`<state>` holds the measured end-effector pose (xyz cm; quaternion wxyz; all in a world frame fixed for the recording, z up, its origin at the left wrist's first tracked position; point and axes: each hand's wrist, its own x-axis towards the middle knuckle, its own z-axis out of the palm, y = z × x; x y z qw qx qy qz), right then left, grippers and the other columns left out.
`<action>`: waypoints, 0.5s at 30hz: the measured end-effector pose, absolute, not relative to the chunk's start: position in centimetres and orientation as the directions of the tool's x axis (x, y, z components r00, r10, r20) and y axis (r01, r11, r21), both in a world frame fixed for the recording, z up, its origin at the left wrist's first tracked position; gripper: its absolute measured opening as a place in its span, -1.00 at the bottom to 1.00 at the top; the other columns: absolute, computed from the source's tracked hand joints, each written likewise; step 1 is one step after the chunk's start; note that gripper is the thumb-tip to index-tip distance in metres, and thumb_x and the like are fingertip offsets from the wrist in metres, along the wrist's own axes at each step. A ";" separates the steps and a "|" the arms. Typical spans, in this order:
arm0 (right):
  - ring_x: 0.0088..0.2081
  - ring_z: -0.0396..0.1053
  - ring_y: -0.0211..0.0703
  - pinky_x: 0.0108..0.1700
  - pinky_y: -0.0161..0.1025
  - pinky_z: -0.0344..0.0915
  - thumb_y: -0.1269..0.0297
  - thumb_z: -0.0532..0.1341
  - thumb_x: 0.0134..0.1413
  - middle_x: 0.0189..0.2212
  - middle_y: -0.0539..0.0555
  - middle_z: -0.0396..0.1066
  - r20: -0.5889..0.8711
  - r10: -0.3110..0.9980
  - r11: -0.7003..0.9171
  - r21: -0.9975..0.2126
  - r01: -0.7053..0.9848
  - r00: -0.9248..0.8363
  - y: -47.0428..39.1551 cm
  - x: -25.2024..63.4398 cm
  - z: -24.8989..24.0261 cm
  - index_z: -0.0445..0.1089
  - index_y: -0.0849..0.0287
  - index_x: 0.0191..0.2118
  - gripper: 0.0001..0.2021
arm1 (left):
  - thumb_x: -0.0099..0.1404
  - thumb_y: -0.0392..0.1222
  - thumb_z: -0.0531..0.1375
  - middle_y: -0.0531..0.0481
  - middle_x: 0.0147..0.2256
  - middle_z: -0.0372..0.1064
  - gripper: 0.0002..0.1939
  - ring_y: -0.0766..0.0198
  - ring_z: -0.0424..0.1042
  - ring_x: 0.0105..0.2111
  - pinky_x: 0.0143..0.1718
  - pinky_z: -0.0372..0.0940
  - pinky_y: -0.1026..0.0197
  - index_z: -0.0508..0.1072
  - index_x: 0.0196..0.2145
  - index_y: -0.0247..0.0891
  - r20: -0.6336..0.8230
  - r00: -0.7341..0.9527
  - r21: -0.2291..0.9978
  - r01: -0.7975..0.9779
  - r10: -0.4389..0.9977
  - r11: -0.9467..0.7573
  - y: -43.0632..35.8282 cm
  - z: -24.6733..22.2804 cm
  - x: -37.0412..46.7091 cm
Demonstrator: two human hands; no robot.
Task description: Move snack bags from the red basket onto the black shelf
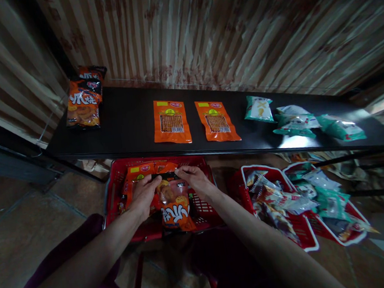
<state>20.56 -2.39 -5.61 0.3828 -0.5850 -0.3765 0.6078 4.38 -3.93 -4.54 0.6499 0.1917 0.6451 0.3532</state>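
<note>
Both of my hands grip the black top edge of an orange snack bag [175, 206], which appears upside down over a red basket [204, 209]. My left hand [145, 193] pinches the edge at its left corner, and my right hand [194, 178] pinches the right corner. Beneath and behind the bag, an orange snack packet [136, 173] lies in the basket. Part of the basket's contents is hidden by my hands and the bag.
A black shelf [127, 119] spans the view behind the basket. On it sit orange bags [83, 103] at left, two flat orange packets [171, 123] mid-shelf, and several green-white bags [259, 108] at right. Two more red baskets [303, 226] with assorted bags stand at right.
</note>
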 end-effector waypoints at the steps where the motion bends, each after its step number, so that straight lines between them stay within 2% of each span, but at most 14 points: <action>1: -0.57 0.17 -0.34 -0.49 -0.34 0.11 -0.06 0.35 -0.33 -0.65 -0.07 0.28 -0.411 0.911 -0.411 -0.911 -0.018 -0.024 -2.4 20.6 -5.7 0.38 0.16 -0.62 -0.64 | 0.06 -0.11 0.31 -0.13 -0.21 0.49 -0.66 0.13 0.46 -0.20 -0.32 0.34 0.22 0.45 -0.20 -0.27 -0.702 -0.085 0.706 -0.214 0.707 0.675 -3.9 -4.5 4.4; 8: -0.53 0.19 -0.32 -0.42 -0.32 0.12 -0.04 0.35 -0.30 -0.61 -0.06 0.34 -0.404 0.913 -0.406 -0.913 -0.025 -0.054 -2.4 20.9 -5.7 0.41 0.18 -0.59 -0.65 | 0.04 -0.06 0.33 -0.20 -0.06 0.41 -0.44 0.08 0.43 -0.11 -0.36 0.35 0.21 0.35 -0.01 -0.25 -0.736 -0.115 0.675 -0.194 0.667 0.712 -3.9 -4.0 4.3; 15: -0.54 0.19 -0.33 -0.44 -0.32 0.11 0.00 0.37 -0.32 -0.62 -0.06 0.35 -0.419 0.906 -0.422 -0.906 -0.028 -0.063 -2.3 20.7 -5.8 0.43 0.19 -0.60 -0.68 | -0.01 -0.11 0.37 -0.22 -0.08 0.42 -0.35 0.18 0.45 -0.18 -0.25 0.31 0.23 0.31 0.03 -0.32 -0.722 -0.101 0.683 -0.266 0.684 0.681 -3.9 -5.5 3.9</action>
